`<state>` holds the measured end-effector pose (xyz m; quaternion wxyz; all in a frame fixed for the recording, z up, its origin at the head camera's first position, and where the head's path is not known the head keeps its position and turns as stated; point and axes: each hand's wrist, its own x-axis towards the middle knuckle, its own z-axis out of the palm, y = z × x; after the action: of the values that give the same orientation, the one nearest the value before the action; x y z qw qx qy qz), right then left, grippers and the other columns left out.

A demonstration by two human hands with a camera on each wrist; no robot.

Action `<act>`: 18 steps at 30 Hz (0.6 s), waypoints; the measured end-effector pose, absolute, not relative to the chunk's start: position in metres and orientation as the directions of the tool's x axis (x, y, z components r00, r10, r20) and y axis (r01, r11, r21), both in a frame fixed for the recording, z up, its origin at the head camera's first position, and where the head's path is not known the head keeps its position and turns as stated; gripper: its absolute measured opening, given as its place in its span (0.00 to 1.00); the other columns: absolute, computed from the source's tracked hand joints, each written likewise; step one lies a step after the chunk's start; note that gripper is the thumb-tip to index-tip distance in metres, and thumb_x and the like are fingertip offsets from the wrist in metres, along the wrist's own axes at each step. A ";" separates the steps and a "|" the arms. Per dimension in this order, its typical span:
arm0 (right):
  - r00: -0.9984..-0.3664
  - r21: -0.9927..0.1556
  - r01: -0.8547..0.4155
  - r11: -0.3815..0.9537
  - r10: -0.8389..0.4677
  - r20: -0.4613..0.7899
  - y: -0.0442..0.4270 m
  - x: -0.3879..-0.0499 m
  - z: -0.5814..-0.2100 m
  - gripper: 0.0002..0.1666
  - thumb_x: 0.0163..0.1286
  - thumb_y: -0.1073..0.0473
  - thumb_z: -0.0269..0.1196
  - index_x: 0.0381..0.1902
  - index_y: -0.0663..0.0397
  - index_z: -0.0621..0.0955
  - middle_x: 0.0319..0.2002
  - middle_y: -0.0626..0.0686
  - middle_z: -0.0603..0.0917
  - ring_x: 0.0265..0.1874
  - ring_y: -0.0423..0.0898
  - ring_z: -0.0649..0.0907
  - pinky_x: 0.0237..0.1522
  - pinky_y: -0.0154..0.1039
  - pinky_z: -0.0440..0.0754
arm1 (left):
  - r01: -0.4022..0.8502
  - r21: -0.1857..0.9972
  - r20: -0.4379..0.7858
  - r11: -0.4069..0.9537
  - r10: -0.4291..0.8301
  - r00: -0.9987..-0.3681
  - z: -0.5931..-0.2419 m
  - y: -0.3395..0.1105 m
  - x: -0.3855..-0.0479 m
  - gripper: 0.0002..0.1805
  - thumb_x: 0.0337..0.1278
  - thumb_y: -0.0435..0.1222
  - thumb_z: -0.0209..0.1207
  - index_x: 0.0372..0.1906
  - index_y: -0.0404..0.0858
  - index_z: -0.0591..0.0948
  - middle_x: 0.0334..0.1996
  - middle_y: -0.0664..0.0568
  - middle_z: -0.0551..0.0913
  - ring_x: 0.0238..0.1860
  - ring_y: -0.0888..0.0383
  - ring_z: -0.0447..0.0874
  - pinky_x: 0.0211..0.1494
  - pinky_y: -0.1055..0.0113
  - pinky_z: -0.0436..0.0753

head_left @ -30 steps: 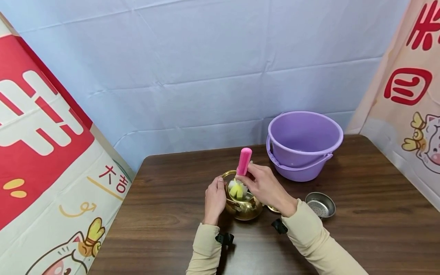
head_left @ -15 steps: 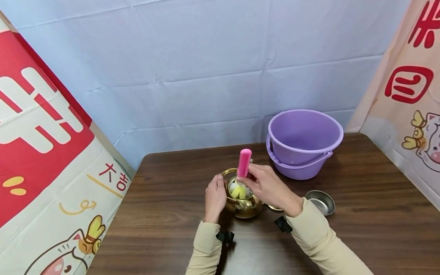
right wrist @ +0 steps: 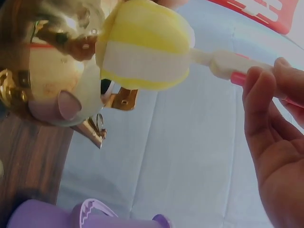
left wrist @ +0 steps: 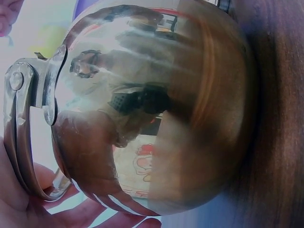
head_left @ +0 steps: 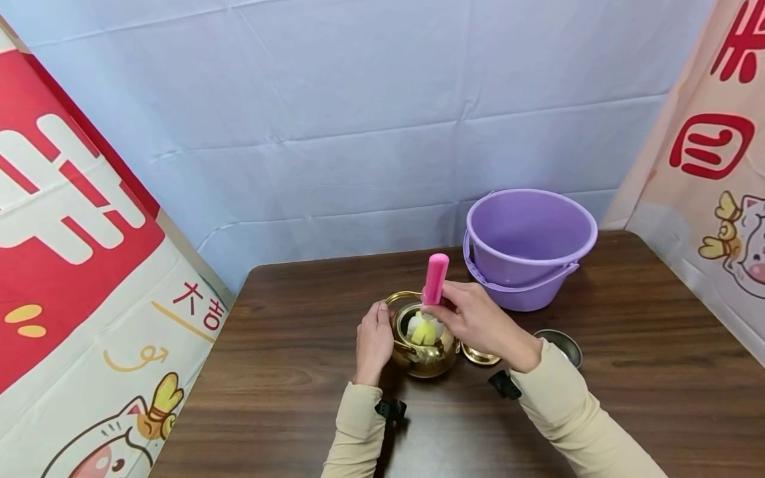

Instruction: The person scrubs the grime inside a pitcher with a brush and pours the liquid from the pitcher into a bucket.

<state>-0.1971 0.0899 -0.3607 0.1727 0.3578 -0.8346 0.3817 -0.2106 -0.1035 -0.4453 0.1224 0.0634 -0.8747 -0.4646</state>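
A round brass kettle (head_left: pixel 427 364) stands uncovered on the brown table. My left hand (head_left: pixel 374 342) holds it by its left side; in the left wrist view, fingers (left wrist: pixel 80 211) curl about the folded-down handle (left wrist: pixel 21 128) and against the body. Between thumb and fingers, my right hand (head_left: pixel 481 325) pinches the pink handle (head_left: pixel 436 279) of a sponge bottle brush. Its yellow-and-white sponge head (right wrist: pixel 147 47) is at the kettle's mouth, toward the right side of the rim. How much of the sponge lies inside cannot be told.
A purple bucket (head_left: pixel 532 226) stands at the back right, its handle hanging down in front. Right of the kettle lies a gold lid (head_left: pixel 481 357). A small metal strainer (head_left: pixel 564 345) is partly hidden behind the right sleeve. Printed cloths hang at both sides.
My right hand and the brush have shifted right, bringing the sponge from the middle of the kettle's mouth to its right side. More of the lid shows. The left hand keeps its hold.
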 end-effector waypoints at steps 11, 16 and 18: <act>-0.716 -0.510 -0.697 0.504 -0.450 0.534 0.096 -0.205 -0.359 0.04 0.64 0.59 0.65 0.37 0.50 0.82 0.31 0.44 0.84 0.27 0.35 0.77 0.31 0.31 0.76 | 0.027 0.830 0.167 0.558 -0.200 -0.965 -0.446 -0.105 -0.212 0.19 0.75 0.42 0.41 0.57 0.44 0.80 0.42 0.46 0.87 0.49 0.47 0.83 0.54 0.49 0.77; -0.728 -0.519 -0.684 0.513 -0.433 0.531 0.095 -0.210 -0.359 0.04 0.65 0.58 0.65 0.37 0.50 0.81 0.31 0.44 0.83 0.28 0.37 0.77 0.32 0.33 0.76 | 0.037 0.823 0.170 0.566 -0.184 -0.968 -0.446 -0.106 -0.212 0.19 0.75 0.41 0.41 0.57 0.44 0.80 0.42 0.46 0.87 0.50 0.46 0.82 0.55 0.48 0.77; -0.729 -0.520 -0.683 0.513 -0.426 0.536 0.093 -0.213 -0.360 0.04 0.65 0.58 0.65 0.37 0.50 0.81 0.31 0.45 0.83 0.28 0.38 0.77 0.31 0.33 0.76 | 0.040 0.819 0.171 0.572 -0.178 -0.969 -0.446 -0.107 -0.212 0.19 0.75 0.41 0.41 0.57 0.44 0.79 0.42 0.46 0.87 0.50 0.46 0.82 0.55 0.49 0.77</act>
<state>-0.2127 0.0931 -0.3597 0.1728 0.3253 -0.8524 0.3710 -0.2124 -0.1067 -0.4456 0.1180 0.0392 -0.8788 -0.4607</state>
